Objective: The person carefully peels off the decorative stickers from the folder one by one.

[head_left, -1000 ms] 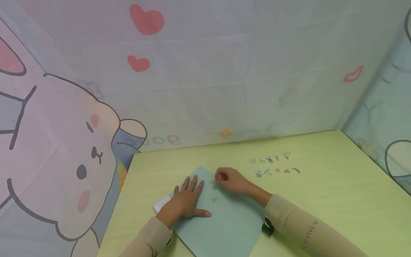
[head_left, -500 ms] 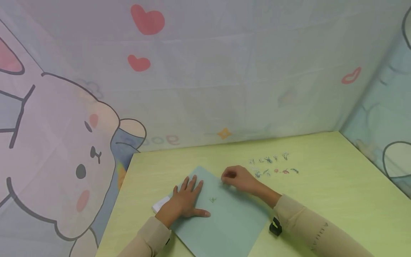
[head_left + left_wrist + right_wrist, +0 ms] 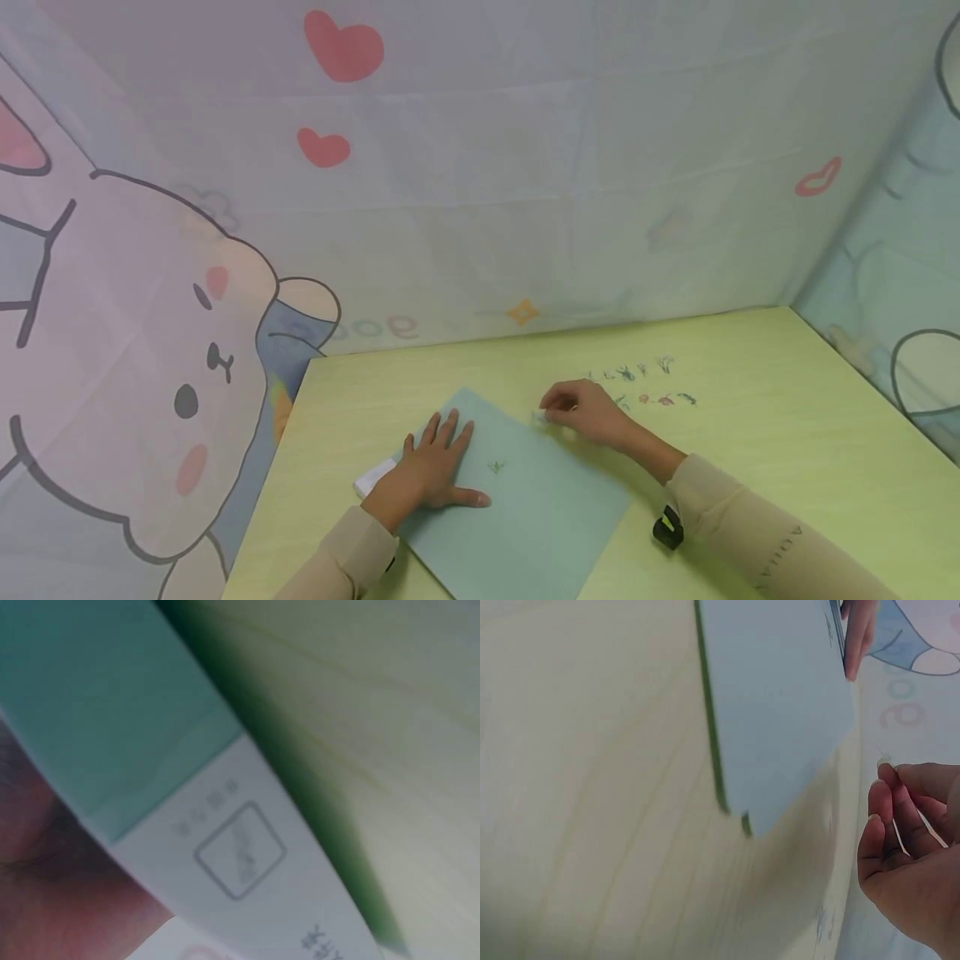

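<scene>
My left hand [image 3: 433, 473] lies with spread fingers on a pale green file folder [image 3: 525, 525], which sits at an angle on the table. In the left wrist view, the folder's white printed end [image 3: 247, 851] shows. A small green plant sticker [image 3: 497, 467] is on the folder, right of that hand. My right hand [image 3: 588, 408] is over the folder's upper right edge. Between thumb and forefinger it pinches a small, thin, see-through sticker [image 3: 539, 417], its print too faint to tell. The right wrist view shows the right hand [image 3: 915, 840] with its other fingers loosely bent.
Two rows of small plant and flower stickers, including a red one [image 3: 666, 400] and a blue one [image 3: 626, 373], lie on the yellow-green table [image 3: 787, 425] beyond the right hand. A printed cloth [image 3: 480, 208] hangs behind the table. A black strap piece [image 3: 668, 528] is at the right cuff.
My right hand has moved right, from over the folder to its edge, carrying a small sticker up from beside the green plant one. The left hand has stayed in place.
</scene>
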{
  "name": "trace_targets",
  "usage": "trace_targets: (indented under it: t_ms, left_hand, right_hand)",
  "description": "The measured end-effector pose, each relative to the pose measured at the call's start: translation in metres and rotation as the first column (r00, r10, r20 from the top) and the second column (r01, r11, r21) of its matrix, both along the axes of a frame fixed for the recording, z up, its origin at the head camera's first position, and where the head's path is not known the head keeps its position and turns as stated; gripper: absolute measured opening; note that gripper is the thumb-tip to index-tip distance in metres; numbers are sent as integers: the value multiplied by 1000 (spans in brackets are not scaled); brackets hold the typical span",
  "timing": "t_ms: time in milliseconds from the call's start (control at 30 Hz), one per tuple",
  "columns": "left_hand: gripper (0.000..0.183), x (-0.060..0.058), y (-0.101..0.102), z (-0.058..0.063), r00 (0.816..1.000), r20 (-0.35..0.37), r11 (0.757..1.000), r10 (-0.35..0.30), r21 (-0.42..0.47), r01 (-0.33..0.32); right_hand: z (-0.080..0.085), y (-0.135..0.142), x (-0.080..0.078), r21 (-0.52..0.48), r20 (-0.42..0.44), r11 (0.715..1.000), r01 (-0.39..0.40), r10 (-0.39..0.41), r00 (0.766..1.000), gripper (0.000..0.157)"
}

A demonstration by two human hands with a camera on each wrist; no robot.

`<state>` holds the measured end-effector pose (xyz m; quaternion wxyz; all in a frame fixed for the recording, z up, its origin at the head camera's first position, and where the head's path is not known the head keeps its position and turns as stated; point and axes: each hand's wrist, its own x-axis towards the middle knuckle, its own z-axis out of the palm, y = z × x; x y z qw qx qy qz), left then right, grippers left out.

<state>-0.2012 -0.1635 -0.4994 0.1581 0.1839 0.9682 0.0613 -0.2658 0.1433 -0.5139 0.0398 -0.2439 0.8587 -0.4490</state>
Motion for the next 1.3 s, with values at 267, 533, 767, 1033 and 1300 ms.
trace_targets:
  t_ms: [267,533,767,1033,1300]
  left_hand:
    - [119,3,-1,0,1000,-8,1000,-4,11,5]
    - [119,2,0,1,1000,-4,1000,-7,11,7]
    - [120,3,0,2,1000,-9,1000,-5,2,5]
    - [120,4,0,3,1000,-8,1000,-2,5,2]
    - [119,4,0,4,1000,-10,1000,2,6,-2]
  right_hand:
    - [3,30,-2,12,13,1000,22,-23,1000,5]
    - [5,60,1,75,21,996,43,-45,999,5]
    - [3,73,4,154,-32,988,24,-19,999,5]
    - [-3,81,13,215,-69,977,0,16,998,9]
    - [-6,81,21,243,-125,970,-10,41,991,10]
